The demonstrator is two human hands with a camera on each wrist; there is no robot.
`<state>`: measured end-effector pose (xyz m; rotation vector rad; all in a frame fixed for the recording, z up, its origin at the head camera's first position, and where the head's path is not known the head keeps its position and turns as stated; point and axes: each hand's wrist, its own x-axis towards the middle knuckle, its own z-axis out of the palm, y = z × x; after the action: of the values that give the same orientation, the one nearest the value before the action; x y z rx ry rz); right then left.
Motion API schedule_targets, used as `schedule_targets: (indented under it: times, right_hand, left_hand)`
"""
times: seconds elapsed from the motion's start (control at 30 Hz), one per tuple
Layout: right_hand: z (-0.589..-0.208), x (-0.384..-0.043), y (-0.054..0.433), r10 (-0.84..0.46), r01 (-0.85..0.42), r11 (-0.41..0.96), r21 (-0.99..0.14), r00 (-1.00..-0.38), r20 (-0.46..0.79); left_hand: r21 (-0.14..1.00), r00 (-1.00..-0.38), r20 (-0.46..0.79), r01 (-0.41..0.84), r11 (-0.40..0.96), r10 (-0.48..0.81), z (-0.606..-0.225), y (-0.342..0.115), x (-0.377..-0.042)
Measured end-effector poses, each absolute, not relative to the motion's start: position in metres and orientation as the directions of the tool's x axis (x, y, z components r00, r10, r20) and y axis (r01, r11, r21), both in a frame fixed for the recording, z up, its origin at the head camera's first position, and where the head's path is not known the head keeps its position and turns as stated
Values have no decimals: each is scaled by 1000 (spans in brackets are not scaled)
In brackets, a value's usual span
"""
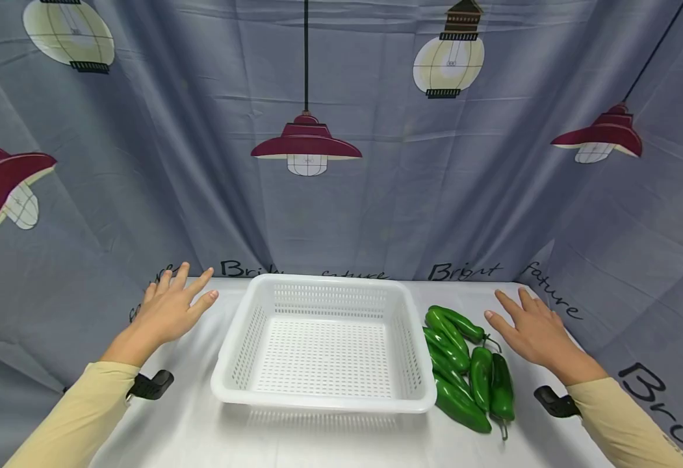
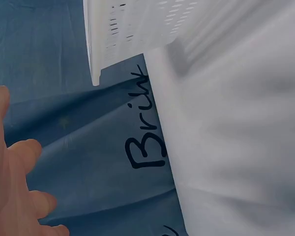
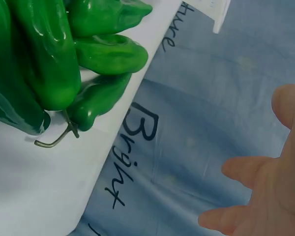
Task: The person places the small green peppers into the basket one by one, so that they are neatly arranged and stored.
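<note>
A white perforated plastic basket (image 1: pixel 323 398) sits on the white table between my hands. Several glossy green peppers (image 1: pixel 461 403) lie in a pile against its right side; in the right wrist view the peppers (image 3: pixel 49 54) show close up, one with a curved stem. My left hand (image 1: pixel 168 312) hovers left of the basket with fingers spread, holding nothing. To the right of the peppers, my right hand (image 1: pixel 534 331) is held in the air, its fingers spread and touching nothing. Part of the left hand (image 2: pixel 10 187) shows at the edge of the left wrist view.
A grey-blue curtain (image 1: pixel 376 214) printed with lamps and lettering hangs behind and beside the table. The white tabletop (image 1: pixel 318 448) extends in front of the basket. A black wrist device (image 1: pixel 151 385) sits at the left cuff, another wrist device (image 1: pixel 554 402) at the right.
</note>
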<state>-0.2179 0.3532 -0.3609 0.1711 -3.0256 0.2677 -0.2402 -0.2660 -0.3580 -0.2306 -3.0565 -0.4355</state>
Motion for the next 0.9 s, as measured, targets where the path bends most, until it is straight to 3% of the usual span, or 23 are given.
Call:
schedule_targets:
  times: [0.53, 0.9]
  right_hand:
    - [-366, -218, 353, -110, -126, 981, -147, -988, 112]
    - [-369, -218, 354, -116, -131, 981, -146, -987, 113]
  left_hand:
    - [447, -977, 124, 212, 869, 174, -387, -247, -244]
    - [654, -983, 26, 155, 740, 182, -410, -235, -244]
